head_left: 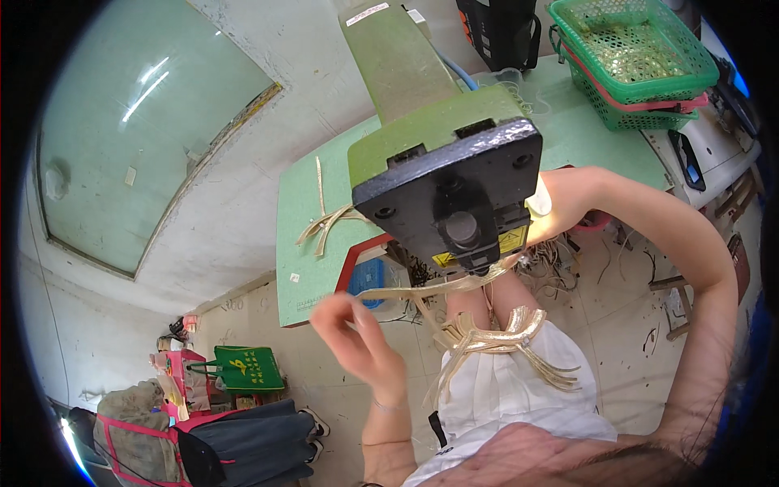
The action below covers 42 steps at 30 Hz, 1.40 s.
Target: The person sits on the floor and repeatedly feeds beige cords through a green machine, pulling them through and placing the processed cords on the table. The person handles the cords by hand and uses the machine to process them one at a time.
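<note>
A gold strap runs sideways beneath the black head of a green machine. My left hand is closed with fingers curled and pinches the strap's left end. Behind the machine head, by the strap's other end, is my right hand; the machine hides its fingers. A light glows beside that hand, next to a pale rounded part. Several gold straps lie in a bundle across my white-clothed lap. More gold straps rest crossed on the green tabletop, left of the machine.
Green mesh baskets stack at the back right, near a phone. A black container stands behind the machine. Under the table are a blue crate and loose scraps. Bags, including a green one, sit at lower left.
</note>
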Each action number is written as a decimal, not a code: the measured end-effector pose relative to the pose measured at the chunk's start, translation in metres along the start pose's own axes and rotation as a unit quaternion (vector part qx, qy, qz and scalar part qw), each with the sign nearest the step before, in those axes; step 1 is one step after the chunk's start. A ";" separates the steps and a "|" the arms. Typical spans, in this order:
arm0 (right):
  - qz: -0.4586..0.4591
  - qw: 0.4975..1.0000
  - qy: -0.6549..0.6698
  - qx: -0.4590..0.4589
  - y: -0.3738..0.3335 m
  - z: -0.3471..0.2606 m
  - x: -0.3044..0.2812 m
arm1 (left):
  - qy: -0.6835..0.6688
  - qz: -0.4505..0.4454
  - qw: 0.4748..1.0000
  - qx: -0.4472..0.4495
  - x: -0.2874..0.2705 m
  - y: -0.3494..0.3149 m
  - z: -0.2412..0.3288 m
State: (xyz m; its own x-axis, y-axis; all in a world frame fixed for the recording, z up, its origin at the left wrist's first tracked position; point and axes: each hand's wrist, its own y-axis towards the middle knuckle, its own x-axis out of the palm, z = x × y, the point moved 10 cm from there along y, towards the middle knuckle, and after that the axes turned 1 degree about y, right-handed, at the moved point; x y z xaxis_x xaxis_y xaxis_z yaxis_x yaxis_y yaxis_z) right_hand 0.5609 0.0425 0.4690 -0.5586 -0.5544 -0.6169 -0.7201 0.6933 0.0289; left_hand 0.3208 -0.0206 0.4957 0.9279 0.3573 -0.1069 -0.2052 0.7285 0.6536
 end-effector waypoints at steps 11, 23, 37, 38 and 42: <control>0.005 0.977 -0.212 0.014 0.002 -0.018 0.024 | -0.288 -0.277 0.849 -0.345 0.149 -0.091 -0.036; 0.139 0.990 -0.035 0.010 -0.005 -0.023 0.023 | -0.225 -0.221 0.890 -0.329 0.079 -0.078 -0.069; 0.122 0.976 0.167 0.072 -0.042 -0.023 0.076 | -0.224 -0.411 0.826 -0.314 0.104 -0.101 -0.028; 0.106 0.970 0.192 0.105 -0.043 -0.018 0.075 | -0.225 -0.413 0.819 -0.328 0.107 -0.093 -0.029; 0.149 0.881 0.370 0.254 -0.059 0.010 0.069 | -0.208 -0.364 0.836 -0.354 0.118 -0.087 -0.035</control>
State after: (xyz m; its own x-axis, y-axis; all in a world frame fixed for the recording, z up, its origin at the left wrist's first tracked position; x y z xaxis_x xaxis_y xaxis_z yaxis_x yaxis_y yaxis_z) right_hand 0.5695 -0.0321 0.4171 -0.9425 -0.3312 0.0449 -0.3238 0.8712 -0.3689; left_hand 0.4369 -0.0212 0.3998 0.8847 -0.4587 0.0830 0.4652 0.8801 -0.0951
